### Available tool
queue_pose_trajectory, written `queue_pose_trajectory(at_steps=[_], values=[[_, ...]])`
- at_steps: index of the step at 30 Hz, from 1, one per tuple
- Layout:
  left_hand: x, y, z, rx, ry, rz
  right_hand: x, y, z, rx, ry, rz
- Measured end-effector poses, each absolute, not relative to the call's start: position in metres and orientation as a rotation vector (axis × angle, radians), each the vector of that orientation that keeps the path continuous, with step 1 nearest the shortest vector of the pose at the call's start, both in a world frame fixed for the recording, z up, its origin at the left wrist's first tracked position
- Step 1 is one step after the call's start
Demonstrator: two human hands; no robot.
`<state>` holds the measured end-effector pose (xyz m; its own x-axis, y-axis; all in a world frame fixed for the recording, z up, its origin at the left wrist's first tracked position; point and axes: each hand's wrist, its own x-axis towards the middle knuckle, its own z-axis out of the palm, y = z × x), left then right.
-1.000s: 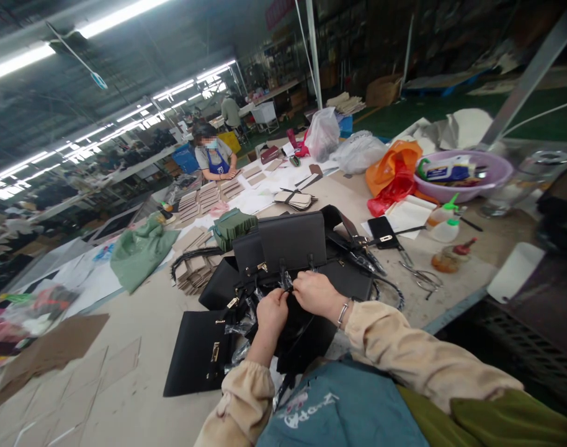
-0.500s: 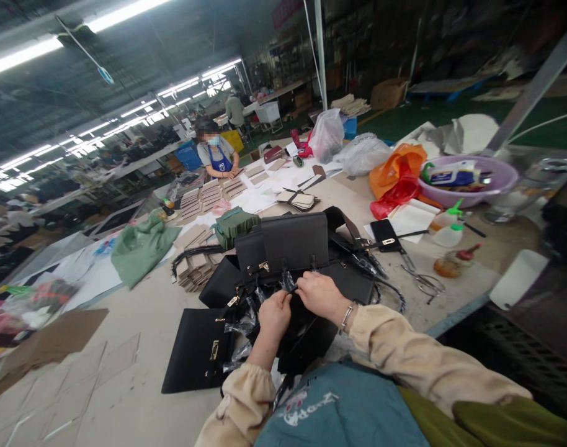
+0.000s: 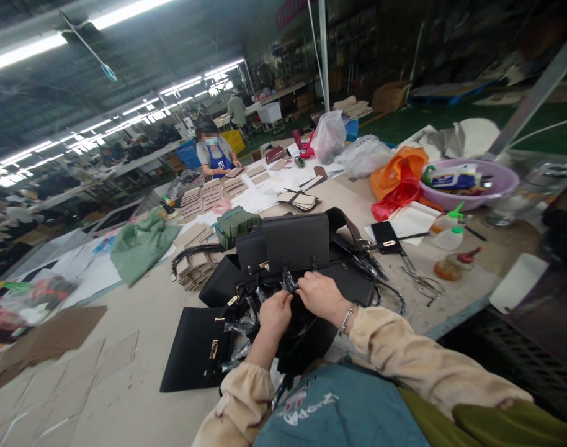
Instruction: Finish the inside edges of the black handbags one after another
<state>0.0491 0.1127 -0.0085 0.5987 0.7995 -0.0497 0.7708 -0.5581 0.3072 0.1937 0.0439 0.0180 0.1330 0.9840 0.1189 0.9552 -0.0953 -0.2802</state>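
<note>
My left hand (image 3: 275,313) and my right hand (image 3: 321,294) are close together over a pile of black handbags. Both are closed, pinching a thin black strap (image 3: 293,290) between them; its ends are hidden by my fingers. Clear plastic film (image 3: 288,279) is wrapped around the handle just behind my fingertips. Beyond my hands a black bag with a smooth flap (image 3: 296,239) stands upright. To the left, another black bag (image 3: 195,351) with gold-coloured fittings lies flat. Film-wrapped handles (image 3: 241,326) spread between that bag and my left wrist.
Scissors (image 3: 427,285), a phone-like black piece (image 3: 386,237) and glue bottles (image 3: 451,238) lie to the right, before a purple basin (image 3: 479,195). Stacked beige pieces (image 3: 193,273) and green cloth (image 3: 144,248) are left. A co-worker (image 3: 213,152) sits across the table.
My hands stay almost in place on the strap, and the bags have not moved. The view has shifted very slightly. Across the table, the co-worker's hands have moved and now hold a dark flat piece.
</note>
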Motion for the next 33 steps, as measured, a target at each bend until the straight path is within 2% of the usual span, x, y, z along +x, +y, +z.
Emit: queue_pose_trajectory(at_steps=[11, 17, 24, 33], values=[[0.047, 0.112, -0.008, 2.517, 1.212, 0.14, 0.199, 0.046, 0.019, -2.019, -2.038, 0.153], [0.012, 0.122, -0.003, 2.471, 1.089, 0.128, 0.202, 0.049, 0.013, -2.017, -2.043, 0.176], [-0.033, 0.12, -0.013, 2.387, 1.144, 0.293, 0.2, 0.053, 0.014, -2.03, -2.054, 0.182], [-0.031, 0.115, -0.026, 2.282, 1.291, 0.47, 0.198, 0.054, 0.015, -2.033, -2.087, 0.172]])
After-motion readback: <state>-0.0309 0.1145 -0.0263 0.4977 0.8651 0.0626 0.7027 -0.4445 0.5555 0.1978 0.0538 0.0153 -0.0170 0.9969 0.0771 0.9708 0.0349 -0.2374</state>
